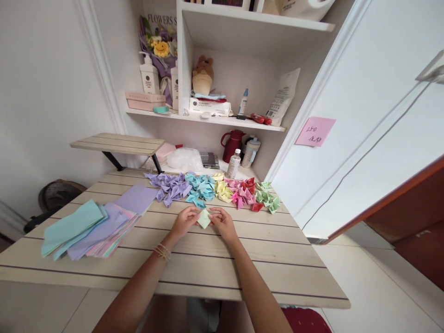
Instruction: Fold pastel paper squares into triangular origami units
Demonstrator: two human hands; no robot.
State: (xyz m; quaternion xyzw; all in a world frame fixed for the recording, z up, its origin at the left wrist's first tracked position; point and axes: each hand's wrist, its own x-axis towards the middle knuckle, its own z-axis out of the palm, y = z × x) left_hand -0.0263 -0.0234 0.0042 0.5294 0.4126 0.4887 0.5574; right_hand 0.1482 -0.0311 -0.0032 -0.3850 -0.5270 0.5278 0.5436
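Note:
A small folded square of pale green origami paper [204, 219] is held point-down over the middle of the desk. My left hand [186, 221] pinches its left side, and my right hand [222, 223] pinches the right side. Just beyond my hands lies a row of folded paper pieces, grouped by colour: purple pieces [171, 188], blue pieces [201, 187], yellow pieces [223, 190], pink pieces [243, 194], red pieces [255, 207] and green pieces [268, 200]. The fingertips partly cover the edges of the held paper.
Stacks of coloured paper sheets [100, 226] lie on the left of the slatted desk [277, 259]. A small raised stand [118, 142] is at the back left. Behind the row stand a clear bottle [233, 165], a red jug [233, 145] and a tumbler [250, 152], beneath shelves.

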